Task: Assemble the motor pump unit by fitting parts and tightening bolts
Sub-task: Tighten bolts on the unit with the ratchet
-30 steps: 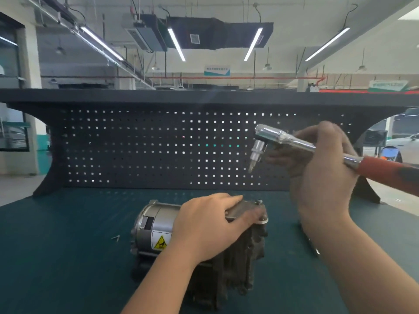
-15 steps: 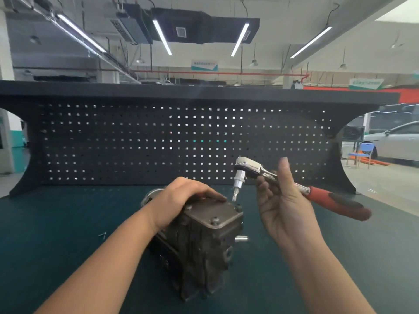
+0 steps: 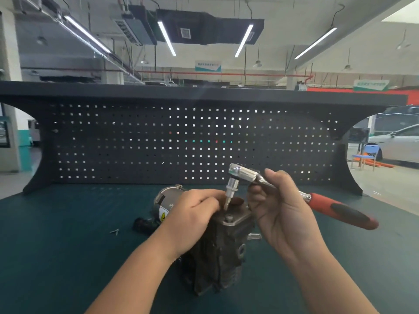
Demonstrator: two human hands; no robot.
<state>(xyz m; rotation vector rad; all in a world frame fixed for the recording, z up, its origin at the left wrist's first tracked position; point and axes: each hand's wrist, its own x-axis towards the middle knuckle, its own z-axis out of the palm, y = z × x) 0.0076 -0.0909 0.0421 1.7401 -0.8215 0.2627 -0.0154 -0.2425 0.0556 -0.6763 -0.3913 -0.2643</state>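
The motor pump unit (image 3: 223,252) lies on the green bench mat, its dark cast pump body toward me and its silver motor end (image 3: 166,201) with a yellow warning label behind. My left hand (image 3: 192,214) rests curled over the unit's top and holds it steady. A bolt head (image 3: 229,217) shows on the top plate. My right hand (image 3: 280,209) grips the chrome shaft of a ratchet wrench (image 3: 243,174) with a red and black handle (image 3: 344,210). The wrench's bit (image 3: 227,203) points down, its tip just above the top plate beside my left fingers.
A black pegboard back panel (image 3: 158,143) closes off the far side of the bench. A small loose screw (image 3: 115,232) and a dark connector (image 3: 144,224) lie on the mat (image 3: 56,245) left of the unit. A short metal stub (image 3: 254,236) sticks out of the unit's right side.
The ratchet wrench has come down from head height to the unit's top plate. My left hand has shifted along the top, and the view has tilted so the unit stands end-on.
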